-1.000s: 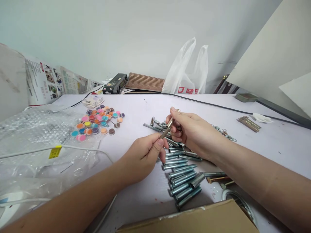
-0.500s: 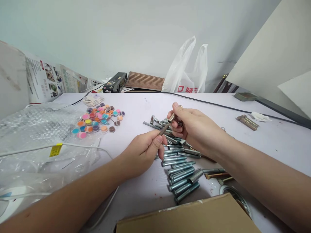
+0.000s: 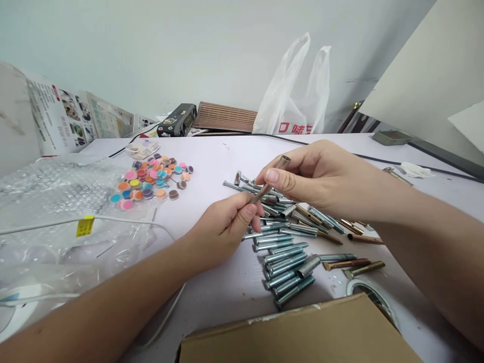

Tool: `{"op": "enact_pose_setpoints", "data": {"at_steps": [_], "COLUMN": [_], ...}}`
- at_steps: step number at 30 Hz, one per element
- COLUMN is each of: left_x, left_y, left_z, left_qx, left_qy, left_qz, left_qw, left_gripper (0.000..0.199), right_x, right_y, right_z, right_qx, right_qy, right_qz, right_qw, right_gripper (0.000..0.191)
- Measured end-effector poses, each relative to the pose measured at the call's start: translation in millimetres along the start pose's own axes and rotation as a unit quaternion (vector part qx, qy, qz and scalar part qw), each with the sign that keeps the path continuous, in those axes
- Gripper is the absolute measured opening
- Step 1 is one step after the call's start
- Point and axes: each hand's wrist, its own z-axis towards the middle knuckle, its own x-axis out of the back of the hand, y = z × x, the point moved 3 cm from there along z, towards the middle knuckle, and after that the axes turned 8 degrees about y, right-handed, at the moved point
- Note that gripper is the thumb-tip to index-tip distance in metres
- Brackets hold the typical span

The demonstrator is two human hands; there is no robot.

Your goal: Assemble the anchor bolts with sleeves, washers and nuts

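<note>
My left hand (image 3: 223,227) is closed on the lower end of a threaded metal bolt (image 3: 256,198), which slants up and to the right. My right hand (image 3: 321,184) pinches a metal sleeve (image 3: 280,165) between thumb and fingers. The sleeve lines up with the bolt, and its open end points up. Whether the bolt's tip is inside the sleeve cannot be made out. Below the hands, silver bolts (image 3: 285,267) lie in a rough row, with a loose sleeve (image 3: 309,267) on them. Copper-coloured pieces (image 3: 348,263) lie to the right.
A cardboard box (image 3: 295,335) stands at the front edge, beside a roll of tape (image 3: 374,297). Colourful round discs (image 3: 151,179) and bubble wrap (image 3: 75,186) lie left. A white plastic bag (image 3: 291,96) stands at the back. A black cable crosses the table's rear.
The sleeve in my right hand has come onto the line of the bolt in my left, and my right hand has turned over it. The view has shifted slightly.
</note>
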Motion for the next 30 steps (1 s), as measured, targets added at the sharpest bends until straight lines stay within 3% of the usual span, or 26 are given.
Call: {"op": "enact_pose_setpoints", "data": {"at_steps": [3, 5, 8, 11, 13, 15, 16, 18, 22, 30], "left_x": [1.2, 2.4, 3.8, 4.6, 4.8, 4.6, 4.7, 4.9, 2.8, 0.1], "left_y": [3, 4, 1, -3, -4, -5, -5, -5, -6, -9], "left_z": [1, 1, 0, -1, -2, -3, -3, -4, -5, -1], "left_qx": [-0.006, 0.009, 0.055, 0.081, 0.084, 0.086, 0.088, 0.095, 0.129, 0.229], "left_qy": [0.002, 0.0, -0.014, -0.023, -0.033, -0.052, -0.057, -0.06, -0.056, -0.006], "left_qz": [0.002, -0.002, -0.054, -0.171, -0.259, -0.326, -0.343, -0.354, -0.325, -0.192], "left_qw": [1.0, 1.0, 0.997, 0.982, 0.962, 0.94, 0.933, 0.929, 0.935, 0.954], "left_gripper": [0.027, 0.026, 0.023, 0.015, 0.017, 0.026, 0.03, 0.033, 0.03, 0.035], "right_x": [8, 17, 39, 62, 75, 84, 87, 88, 82, 83], "right_y": [0, -3, -15, -16, 3, 35, 52, 80, 107, 100], "right_z": [-2, -4, -8, -14, -16, -18, -19, -19, -19, -19], "right_qx": [-0.022, -0.035, -0.026, -0.031, -0.101, -0.228, -0.271, -0.318, -0.348, -0.352], "right_qy": [-0.065, -0.063, 0.01, 0.069, 0.069, 0.039, 0.018, -0.022, -0.061, -0.043], "right_qz": [-0.019, -0.051, -0.11, -0.191, -0.274, -0.372, -0.412, -0.44, -0.388, -0.375], "right_qw": [0.997, 0.996, 0.993, 0.979, 0.954, 0.899, 0.87, 0.839, 0.851, 0.857], "right_gripper": [0.056, 0.043, 0.046, 0.056, 0.05, 0.03, 0.026, 0.021, 0.014, 0.028]}}
